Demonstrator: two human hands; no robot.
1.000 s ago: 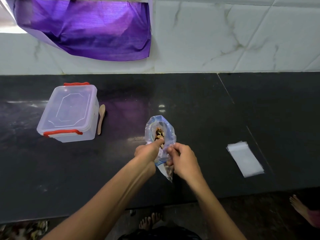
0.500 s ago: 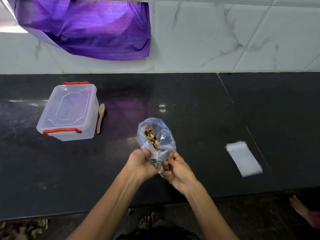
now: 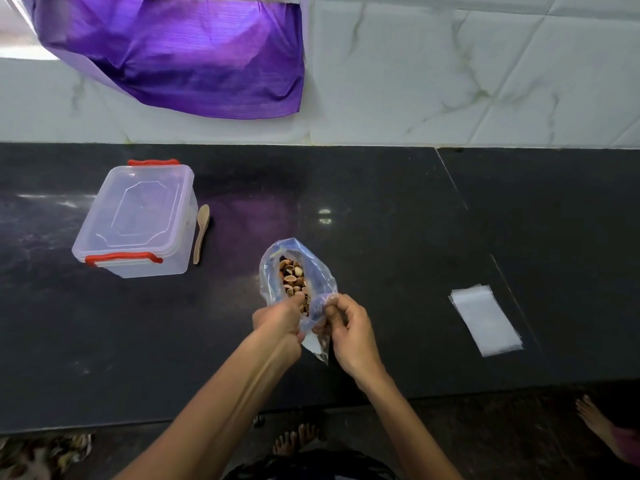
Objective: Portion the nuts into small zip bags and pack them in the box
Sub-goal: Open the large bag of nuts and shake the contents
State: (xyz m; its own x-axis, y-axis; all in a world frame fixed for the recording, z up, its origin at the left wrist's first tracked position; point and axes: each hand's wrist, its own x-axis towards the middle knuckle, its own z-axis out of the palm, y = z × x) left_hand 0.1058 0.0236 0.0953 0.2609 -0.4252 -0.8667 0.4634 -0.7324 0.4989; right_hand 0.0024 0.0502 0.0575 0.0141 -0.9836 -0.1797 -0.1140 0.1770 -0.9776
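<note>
The left hand (image 3: 280, 322) and right hand (image 3: 349, 329) each pinch a side of the nut bag (image 3: 301, 271) near its mouth, fingers curled on the plastic, probably spreading it so the nuts (image 3: 293, 280) can be reached. The bag rests on the surface (image 3: 381, 237). The small bags (image 3: 486, 323) wait flat to the right; the lidded box (image 3: 138, 220) and spoon (image 3: 201, 233) sit left, within reach.

A dark polished stone tabletop (image 3: 381, 202) is backed by a wall of white marble-look tiles (image 3: 450, 64). A shiny purple cloth (image 3: 180, 57) is hung over the wall at upper left. Light is reflected off the stone. A dark floor (image 3: 502, 434) is seen below.
</note>
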